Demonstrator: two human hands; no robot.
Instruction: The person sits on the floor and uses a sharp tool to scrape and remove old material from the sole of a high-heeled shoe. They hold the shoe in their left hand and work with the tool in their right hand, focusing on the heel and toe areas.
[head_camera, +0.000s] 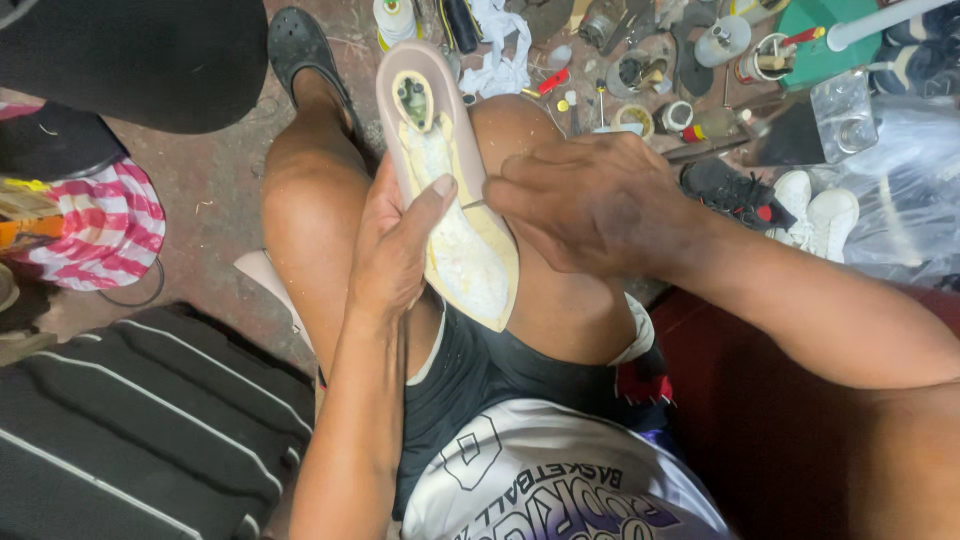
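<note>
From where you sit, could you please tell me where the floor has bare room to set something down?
The floor is bare left of the knee, between the striped cloth and the black clog. Ahead it is crowded with tins and bottles; the right side holds sneakers and plastic sheet.

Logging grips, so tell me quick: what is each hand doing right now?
Left hand: closed around the beige shoe sole, thumb on top.
Right hand: closed on a thin tool touching the sole.

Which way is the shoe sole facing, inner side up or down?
Inner side up. The shoe sole shows its hollow heel cavity and whitish glue residue, held by the left hand across the lap.
</note>
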